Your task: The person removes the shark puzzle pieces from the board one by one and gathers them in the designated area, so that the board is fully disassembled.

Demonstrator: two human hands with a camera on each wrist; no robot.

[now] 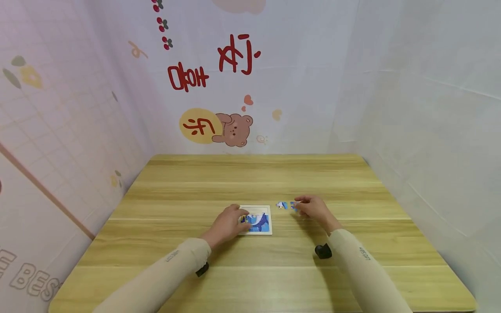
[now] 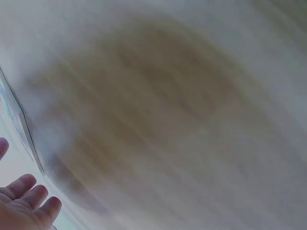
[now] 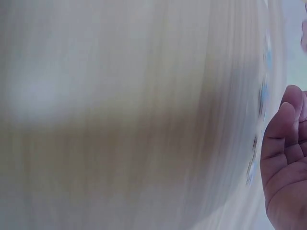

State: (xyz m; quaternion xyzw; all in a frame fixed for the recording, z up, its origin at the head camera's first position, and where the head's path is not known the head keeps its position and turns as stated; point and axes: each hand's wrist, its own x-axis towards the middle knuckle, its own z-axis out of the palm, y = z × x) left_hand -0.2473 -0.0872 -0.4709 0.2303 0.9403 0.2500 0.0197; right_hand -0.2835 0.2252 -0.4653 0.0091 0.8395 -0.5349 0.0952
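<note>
A pale cloth wall (image 1: pixel 305 87) with red writing stands at 12 o'clock, behind the wooden table (image 1: pixel 250 174). Two cream sleeves (image 1: pixel 160 276) reach in from 7 and 5 o'clock. A brown bear (image 1: pixel 236 130) is printed low on the wall. The left hand (image 1: pixel 226 222) is at 9 o'clock of the jigsaw tray (image 1: pixel 260 209), loosely open, with its fingers and thumb spread over the tray's side. The right hand (image 1: pixel 314 210), near 3 o'clock of the tray, has bent fingers right at a small puzzle piece (image 1: pixel 292 204); I can't tell if it pinches it. The tray lies flat near the table's middle, and the blue and white animal picture (image 1: pixel 259 221) is partly filled in. Another loose piece (image 1: pixel 281 205) lies at 2 o'clock of the tray
</note>
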